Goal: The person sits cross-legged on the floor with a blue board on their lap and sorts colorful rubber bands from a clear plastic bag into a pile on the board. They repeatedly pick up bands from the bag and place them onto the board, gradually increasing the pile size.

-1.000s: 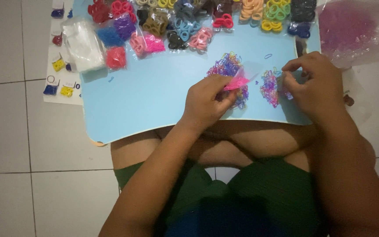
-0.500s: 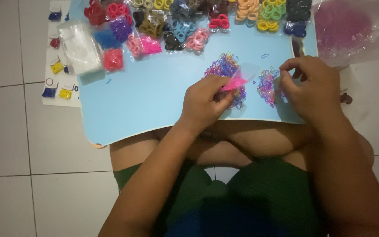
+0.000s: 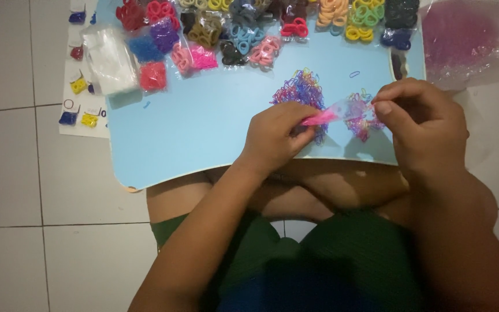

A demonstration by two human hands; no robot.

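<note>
From my feed, the largest thing is the white tiled floor [image 3: 18, 190], and over the person's lap sits the light blue counter [image 3: 203, 133], a small board with rounded corners. Across its far edge I see a row of small clear packets of hair ties [image 3: 244, 34] sorted by colour: red, pink, purple, brown, grey-blue, orange, yellow and dark ones. At the far right, partly off the counter, lies a big clear plastic bag of purple bands [image 3: 463, 40]. At the left of the row rests a white packet [image 3: 111, 60], and on the floor beside the counter I make out a white card with little coloured items [image 3: 82, 110]. Near the middle of the counter lies a loose pile of tiny purple elastic bands [image 3: 301, 92], just beyond the left hand [image 3: 272, 138]. That hand's fingers are pinched closed on one end of a small pink plastic pouch [image 3: 324, 117]. The right hand [image 3: 423, 127] meets it from the other side, its fingers closed at the pouch's clear mouth, right over a second, smaller heap of mixed bands [image 3: 362, 115]. The pouch hangs between both hands, just above the counter.
</note>
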